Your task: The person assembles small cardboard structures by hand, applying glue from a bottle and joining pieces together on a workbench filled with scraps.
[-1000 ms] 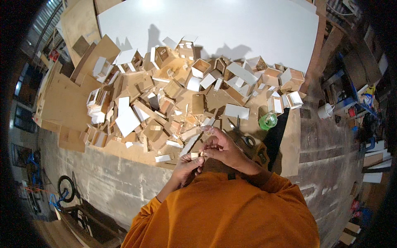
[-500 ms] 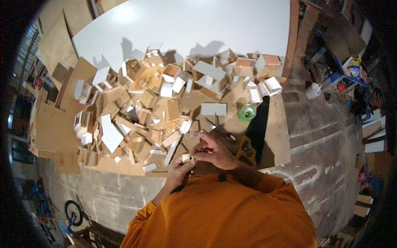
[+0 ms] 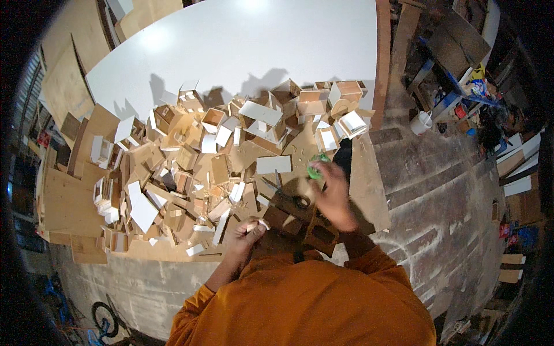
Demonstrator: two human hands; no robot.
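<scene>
Between the thumb and fingers of my left hand (image 3: 247, 233) is a small wooden piece (image 3: 254, 226) with a pale face, mostly covered. My right hand (image 3: 333, 199) is stretched forward over a translucent green plastic container (image 3: 316, 164). Its fingers overlap the container's near side, and motion smears them, so their grip is unclear. Beneath my right forearm lies a handsaw (image 3: 321, 232), its handle in shadow and its dark blade partly covered. A dark slim tool (image 3: 274, 181) with two arms lies left of my right hand, beside a white rectangular board (image 3: 274, 165).
Many small wooden boxes and offcuts (image 3: 179, 155) cover the brown work surface to the left and far side. Behind them rises a large white panel (image 3: 242, 46). A white bucket (image 3: 421, 122) stands on the floor at right; a bicycle wheel (image 3: 104, 319) is at lower left.
My right hand has left the small wooden piece and moved forward and right to the green container. My left hand keeps the piece. The whole view has shifted.
</scene>
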